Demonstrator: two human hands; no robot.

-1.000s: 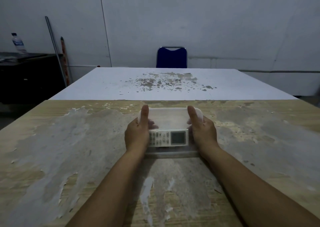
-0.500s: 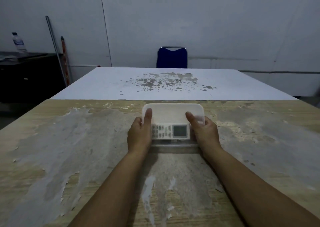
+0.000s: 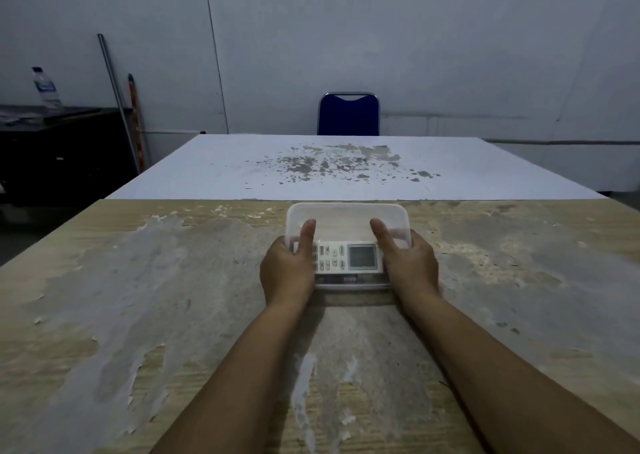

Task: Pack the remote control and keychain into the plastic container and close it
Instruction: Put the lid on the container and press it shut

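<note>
A clear plastic container [image 3: 346,215] with its translucent lid on top sits on the worn wooden table [image 3: 138,297], straight ahead of me. The white remote control [image 3: 348,257] lies inside near the front wall, its grey screen to the right, seen through the lid. My left hand [image 3: 287,270] grips the container's left end with the thumb pressed on the lid. My right hand [image 3: 408,266] grips the right end the same way. I cannot make out the keychain.
A white tabletop [image 3: 346,169] with flaked patches adjoins the wooden one behind the container. A blue chair [image 3: 348,114] stands at its far side. At the left are a dark cabinet [image 3: 62,148], a water bottle [image 3: 45,88] and leaning poles [image 3: 119,100].
Both hands have pushed the container a little away from me, and the thumbs have slid back from the lid's far part toward its middle.
</note>
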